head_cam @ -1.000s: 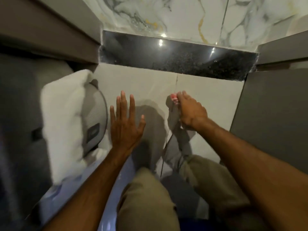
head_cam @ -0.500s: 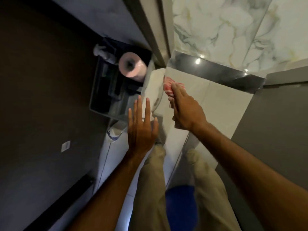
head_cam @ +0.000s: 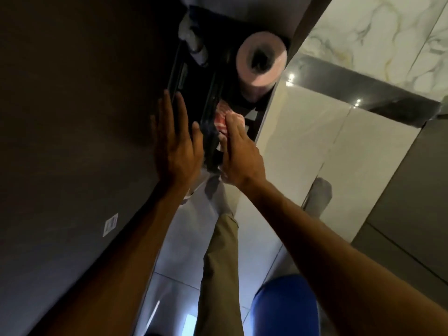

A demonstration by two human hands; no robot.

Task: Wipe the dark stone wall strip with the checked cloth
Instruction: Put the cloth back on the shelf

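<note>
Pink toilet roll [head_cam: 260,59] sits in a dark wall recess [head_cam: 206,76] at top centre. Right hand [head_cam: 238,156] presses the red-checked cloth [head_cam: 224,120] into that recess, gripping it; left hand [head_cam: 175,146] is spread flat and empty. Glossy dark stone strip [head_cam: 363,93] runs upper right, between veined marble [head_cam: 388,37] and cream tiles [head_cam: 310,132].

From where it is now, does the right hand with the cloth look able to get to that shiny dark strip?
Probably yes: the right hand with the checked cloth is apart from the dark stone strip, with only bare pale wall between.
</note>
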